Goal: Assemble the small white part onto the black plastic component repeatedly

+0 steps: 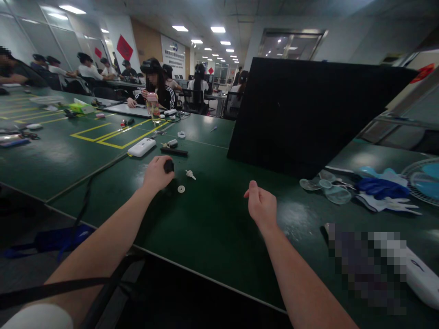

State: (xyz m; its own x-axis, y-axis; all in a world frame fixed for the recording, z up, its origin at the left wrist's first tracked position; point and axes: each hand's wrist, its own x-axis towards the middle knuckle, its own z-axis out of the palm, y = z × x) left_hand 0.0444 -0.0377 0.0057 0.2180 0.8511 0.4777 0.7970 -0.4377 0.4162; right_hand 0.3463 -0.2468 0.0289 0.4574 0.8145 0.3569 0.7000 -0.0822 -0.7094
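Observation:
My left hand (157,174) is closed around a small black block-like part (168,166), just above the green table (212,228). Right of it lie a small white plastic piece with a thin shaft (190,174) and a flat white ring (181,188). My right hand (262,204) hovers over the table with its fingers curled in and the thumb on top. Whether anything sits inside those fingers is hidden.
Behind my left hand are a white power bank (141,147) and a black bar (174,151). A big black panel (295,114) stands at the back right. Blue gloves (382,187), clear fan blades (331,185) and a fan guard (425,178) lie right. A person sits across the table.

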